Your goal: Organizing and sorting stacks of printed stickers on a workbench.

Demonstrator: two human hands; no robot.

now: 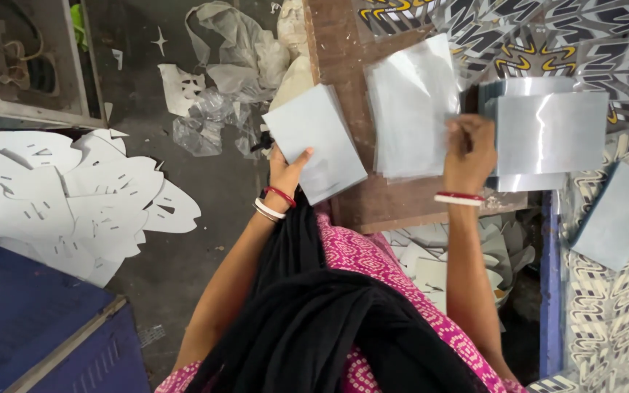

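Leftmost, a blue box [30, 320] fills the lower corner, and a heap of white cut-out paper scraps [74, 196] lies on the dark floor [183, 269] just above it. Crumpled clear plastic wrap [220, 94] sits further along the floor, near the edge of a brown wooden board [343, 65].

Next comes the left hand [285, 169], with red and white bangles at the wrist. Its fingers are closed around the lower left edge of a grey stack of cards [316, 142], thumb on the top face. That stack is tilted, with its long axis running from upper left to lower right and its lower corner resting over the board's near left part.

Beside it, on the middle of the board, lies a pile of clear film sheets [410, 109], standing nearly upright in the view, long axis top to bottom and leaning slightly to the right at the top.

The right hand [469, 151], also bangled, is at the right edge of that pile, fingers curled and pinched on the edge of the top sheet; exactly how many sheets it grips cannot be told.

Just right of the hand, a shiny silver stack of sheets [551, 135] lies with its long axis left to right. Further right, another grey card stack [616, 215] rests tilted on printed black-and-white patterned sheets [613, 313].
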